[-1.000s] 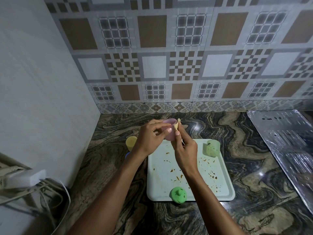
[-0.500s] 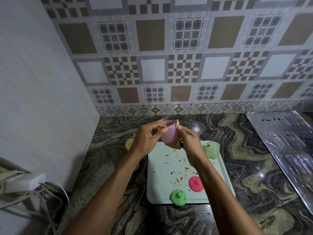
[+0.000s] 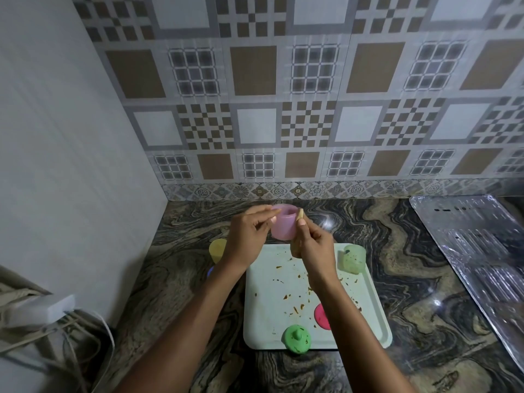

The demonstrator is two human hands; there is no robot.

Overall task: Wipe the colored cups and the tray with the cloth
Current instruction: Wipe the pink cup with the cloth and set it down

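The left hand [image 3: 246, 239] is holding the pink cup [image 3: 283, 226] up in the air, over the far edge of the tray [image 3: 266, 316]. The right hand [image 3: 314, 248] is pinching the cloth [image 3: 300, 214] against the cup's right side.

We read no text, labels, brands or numbers anywhere. The wall tiles [image 3: 312, 123] carry only geometric patterns, and the tray [image 3: 263, 307] is plain and unmarked.
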